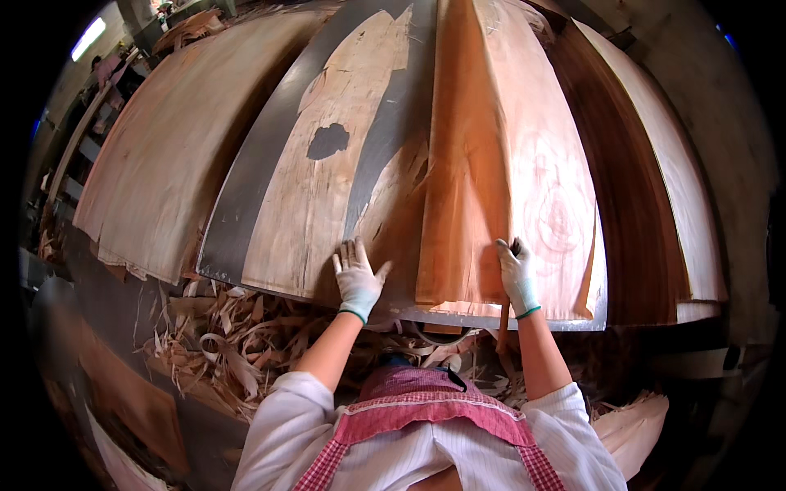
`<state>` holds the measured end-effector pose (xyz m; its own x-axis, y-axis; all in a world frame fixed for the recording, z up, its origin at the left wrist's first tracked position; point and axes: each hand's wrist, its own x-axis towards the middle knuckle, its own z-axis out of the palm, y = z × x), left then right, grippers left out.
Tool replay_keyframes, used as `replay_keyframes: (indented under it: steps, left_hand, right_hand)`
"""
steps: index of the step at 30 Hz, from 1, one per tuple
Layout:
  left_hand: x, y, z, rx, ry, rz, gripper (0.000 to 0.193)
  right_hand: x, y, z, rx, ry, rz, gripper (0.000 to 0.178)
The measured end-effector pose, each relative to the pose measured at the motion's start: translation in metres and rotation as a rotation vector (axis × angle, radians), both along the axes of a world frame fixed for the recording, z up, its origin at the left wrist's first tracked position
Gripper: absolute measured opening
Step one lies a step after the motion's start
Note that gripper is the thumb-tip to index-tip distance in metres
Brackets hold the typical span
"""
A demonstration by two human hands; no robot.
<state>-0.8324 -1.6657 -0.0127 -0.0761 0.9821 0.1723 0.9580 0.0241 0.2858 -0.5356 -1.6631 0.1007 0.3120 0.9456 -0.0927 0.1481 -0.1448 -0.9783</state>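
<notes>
My left hand [358, 278], in a white glove with a green cuff, lies flat with fingers spread. It rests at the near end of a pale wood veneer sheet [303, 204], which has a ragged hole and split edges. My right hand [519, 277], gloved alike, is closed at the edge where an orange-brown veneer strip [463, 188] meets a lighter pinkish veneer sheet [553, 164]. Something small and dark [516, 246] pokes out at its fingers; I cannot make out what it is. Beneath that hand hangs a narrow brown strip [503, 329].
The sheets lie on a grey metal tabletop [233, 209]. Stacked pale veneer [192, 123] stands to the left, dark brown veneer [626, 180] to the right. Curled wood shavings [237, 348] heap below the near edge. A loose veneer piece [634, 430] lies at lower right.
</notes>
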Motion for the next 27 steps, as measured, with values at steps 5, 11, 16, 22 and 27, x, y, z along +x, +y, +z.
replay_keyframes:
  steps: [5, 11, 16, 22, 27]
  left_hand:
    - [-0.001, -0.006, -0.029, 0.173, -0.254, -0.048, 0.041]
    - [-0.077, -0.068, -0.002, 0.167, -0.34, 0.118, 0.021]
    - [-0.212, -0.115, 0.027, -0.08, 0.123, 0.656, 0.03]
    - [-0.134, -0.046, 0.046, 0.087, 0.19, 0.359, 0.045]
    - [-0.125, -0.018, -0.025, -0.133, 0.207, 0.371, 0.063]
  right_hand:
    - [0.021, -0.001, -0.021, -0.048, -0.027, -0.003, 0.026]
    - [0.046, -0.001, -0.042, -0.109, -0.364, -0.035, 0.037]
    - [0.076, -0.009, -0.068, -0.175, -0.538, -0.095, 0.037]
    - [0.039, -0.011, -0.028, -0.152, -0.597, -0.129, 0.033]
    - [0.074, -0.02, -0.005, -0.095, -0.363, -0.134, 0.03]
